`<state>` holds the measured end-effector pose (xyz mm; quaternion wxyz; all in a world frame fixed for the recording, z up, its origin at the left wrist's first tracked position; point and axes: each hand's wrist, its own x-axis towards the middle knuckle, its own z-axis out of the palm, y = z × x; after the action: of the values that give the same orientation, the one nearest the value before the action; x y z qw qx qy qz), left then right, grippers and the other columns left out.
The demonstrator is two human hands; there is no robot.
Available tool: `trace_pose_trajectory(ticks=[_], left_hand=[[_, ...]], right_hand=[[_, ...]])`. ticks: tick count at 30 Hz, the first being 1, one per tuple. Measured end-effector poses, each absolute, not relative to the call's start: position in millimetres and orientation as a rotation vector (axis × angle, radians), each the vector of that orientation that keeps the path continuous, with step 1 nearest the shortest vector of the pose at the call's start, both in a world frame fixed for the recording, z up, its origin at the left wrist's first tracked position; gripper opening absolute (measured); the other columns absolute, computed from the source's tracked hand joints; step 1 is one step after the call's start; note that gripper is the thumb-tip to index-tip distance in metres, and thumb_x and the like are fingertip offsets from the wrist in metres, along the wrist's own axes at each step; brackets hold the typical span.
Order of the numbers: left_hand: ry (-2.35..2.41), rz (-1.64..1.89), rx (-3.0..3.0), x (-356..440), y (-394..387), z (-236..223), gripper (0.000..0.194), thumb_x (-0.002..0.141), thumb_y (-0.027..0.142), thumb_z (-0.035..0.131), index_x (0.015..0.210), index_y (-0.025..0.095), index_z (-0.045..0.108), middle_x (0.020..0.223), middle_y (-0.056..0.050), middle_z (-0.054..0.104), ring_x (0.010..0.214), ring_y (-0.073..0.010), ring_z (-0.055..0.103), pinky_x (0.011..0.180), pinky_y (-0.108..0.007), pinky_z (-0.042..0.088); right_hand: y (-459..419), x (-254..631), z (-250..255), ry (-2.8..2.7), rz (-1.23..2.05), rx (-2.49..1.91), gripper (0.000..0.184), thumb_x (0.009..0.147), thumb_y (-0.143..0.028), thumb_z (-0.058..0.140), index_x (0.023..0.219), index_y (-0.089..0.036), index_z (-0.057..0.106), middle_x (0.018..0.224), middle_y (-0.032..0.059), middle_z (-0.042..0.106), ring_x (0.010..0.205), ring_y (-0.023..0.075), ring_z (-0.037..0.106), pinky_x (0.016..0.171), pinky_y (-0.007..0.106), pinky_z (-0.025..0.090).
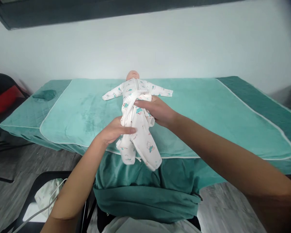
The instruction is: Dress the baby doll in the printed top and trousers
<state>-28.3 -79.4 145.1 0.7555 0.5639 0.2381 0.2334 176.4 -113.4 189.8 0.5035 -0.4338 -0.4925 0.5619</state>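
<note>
A pair of white baby pants [145, 139] with small coloured prints hangs between my hands in front of the bed's near edge. My right hand [157, 110] grips the bunched waist, its thumb across the fabric. Lower down, my left hand [117, 129] holds the side of the pants with the thumb pressed on top. Behind them lies a baby doll [133, 75] on its back, head toward the wall. It wears a matching white long-sleeved top [132, 86], sleeves spread to both sides. The held pants hide the doll's lower body.
A green cover [196, 113] with white piping lies over the bed, which has a face hole [45, 94] at the left. At lower left a black chair [42, 178] holds a bundled printed cloth [48, 194] and a white cable [42, 210]. A red-and-black chair [5, 97] stands farther left.
</note>
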Motion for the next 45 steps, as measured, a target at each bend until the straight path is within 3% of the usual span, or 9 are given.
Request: trace_pose_trajectory(ticks=[5,10,16,20,23,28,33,40,45], left_hand=[[0.565,0.611,1.179,-28,-78,134,0.049,0.065,0.033,0.093,0.109,0.017,0.077,0.097,-0.008,0.079,0.096,-0.0281,0.074,0.09,-0.038,0.057],[0.565,0.781,1.007,-17,-83,111,0.043,0.069,0.039,0.089,0.104,0.017,0.076,0.09,-0.007,0.079,0.083,-0.0254,0.075,0.08,-0.036,0.057],[0.583,0.443,0.981,-26,-96,77,0.053,0.066,0.044,0.092,0.107,0.015,0.076,0.094,-0.009,0.079,0.079,-0.022,0.073,0.076,-0.032,0.056],[0.564,-0.019,1.161,-41,-105,68,0.044,0.065,0.04,0.093,0.099,0.016,0.079,0.092,-0.006,0.079,0.078,-0.0194,0.07,0.074,-0.03,0.054],[0.593,-0.015,1.212,-41,-113,63,0.039,0.07,0.043,0.09,0.098,0.017,0.079,0.093,-0.005,0.079,0.083,-0.0205,0.07,0.078,-0.031,0.053],[0.701,0.393,1.297,-19,-118,53,0.04,0.079,0.042,0.081,0.109,0.017,0.074,0.105,-0.008,0.077,0.095,-0.0235,0.069,0.085,-0.033,0.053],[0.94,0.582,1.863,19,-103,68,0.013,0.092,0.029,0.061,0.095,0.018,0.067,0.097,-0.005,0.07,0.094,-0.0212,0.064,0.087,-0.033,0.049],[1.162,0.227,2.285,47,-74,100,0.019,0.097,0.027,0.048,0.102,0.017,0.064,0.116,-0.016,0.07,0.109,-0.0308,0.066,0.093,-0.041,0.05],[1.034,0.138,2.184,47,-64,104,0.024,0.096,0.031,0.05,0.108,0.018,0.066,0.117,-0.013,0.074,0.109,-0.0311,0.068,0.092,-0.04,0.051]], right_hand=[[-118,179,166,-1.13,1.448,-1.028,0.042,0.08,-0.054,0.08,0.105,-0.019,0.075,0.099,0.0075,0.079,0.091,0.0233,0.073,0.08,0.035,0.059],[-134,179,133,-1.383,1.749,-0.975,0.054,0.069,-0.041,0.091,0.113,-0.017,0.073,0.104,0.0066,0.078,0.1,0.0231,0.072,0.087,0.036,0.059],[-162,181,83,-1.015,1.732,-0.902,0.055,0.073,-0.045,0.088,0.119,-0.021,0.071,0.117,0.0075,0.076,0.104,0.022,0.071,0.09,0.034,0.058],[-196,177,44,-0.8,1.73,-0.951,0.049,0.077,-0.055,0.082,0.113,-0.023,0.073,0.112,0.0096,0.076,0.097,0.0264,0.073,0.086,0.039,0.06],[-222,167,24,-0.818,1.735,-1.042,0.046,0.08,-0.053,0.08,0.116,-0.026,0.073,0.112,0.0079,0.076,0.106,0.0282,0.072,0.097,0.044,0.058],[-224,171,9,-0.883,1.438,-1.296,0.043,0.08,-0.057,0.076,0.109,-0.026,0.075,0.103,0.0056,0.078,0.104,0.0296,0.069,0.101,0.049,0.055],[-181,195,7,-0.925,0.921,-1.507,0.043,0.081,-0.054,0.066,0.104,-0.019,0.075,0.103,0.0071,0.078,0.097,0.027,0.069,0.092,0.044,0.056],[-147,201,13,-1.013,0.63,-1.725,0.035,0.086,-0.046,0.054,0.094,-0.017,0.073,0.101,0.0105,0.078,0.098,0.0286,0.07,0.09,0.041,0.055],[-143,205,15,-0.978,0.709,-1.767,0.038,0.087,-0.047,0.056,0.104,-0.019,0.075,0.108,0.0099,0.079,0.106,0.0301,0.071,0.092,0.041,0.055]])
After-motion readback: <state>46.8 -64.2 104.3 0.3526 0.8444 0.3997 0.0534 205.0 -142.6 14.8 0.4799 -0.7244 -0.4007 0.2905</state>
